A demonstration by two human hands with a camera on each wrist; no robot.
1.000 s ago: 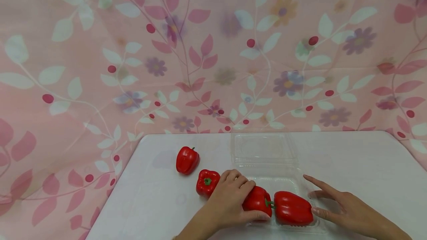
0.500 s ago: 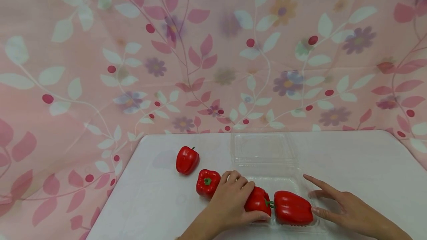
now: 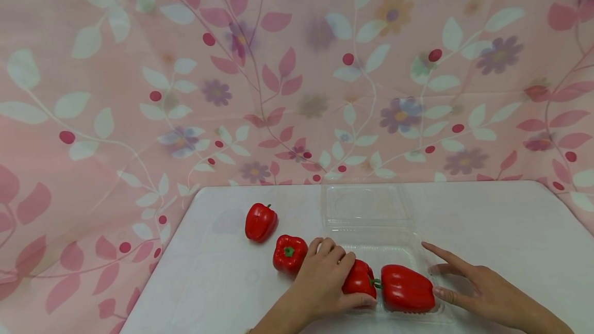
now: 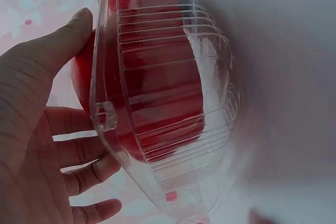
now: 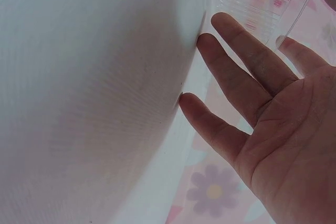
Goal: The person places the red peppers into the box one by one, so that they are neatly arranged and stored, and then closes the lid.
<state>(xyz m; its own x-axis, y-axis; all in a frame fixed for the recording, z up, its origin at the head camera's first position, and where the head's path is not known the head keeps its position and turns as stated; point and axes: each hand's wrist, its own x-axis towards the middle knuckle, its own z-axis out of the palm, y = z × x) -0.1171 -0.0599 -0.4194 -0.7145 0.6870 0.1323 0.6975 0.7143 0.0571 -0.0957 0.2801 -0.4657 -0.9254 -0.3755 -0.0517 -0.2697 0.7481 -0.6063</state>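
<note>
A clear plastic clamshell container [image 3: 394, 251] lies opened out near the table's front, two red bell peppers in its tray with their green stems meeting. My left hand [image 3: 322, 280] holds the left bell pepper [image 3: 358, 277], thumb on the near side and fingers over the far side. In the left wrist view, that bell pepper [image 4: 163, 87] shows through the ribbed tray wall. The right bell pepper [image 3: 408, 290] lies on its side. My right hand [image 3: 482, 287] is spread at the tray's right side, thumb tip right at this pepper's end; in the right wrist view its fingers [image 5: 226, 82] are extended.
Left of the container, on the white table [image 3: 501, 220], are two more red bell peppers: one [image 3: 290, 254] close beside my left hand, another [image 3: 261, 223] farther back. The transparent lid [image 3: 366, 205] lies behind the tray. A pink floral cloth [image 3: 297, 66] hangs behind the table.
My left hand has shifted very slightly right along with the pepper it holds. The right hand and the other peppers stay practically where they were.
</note>
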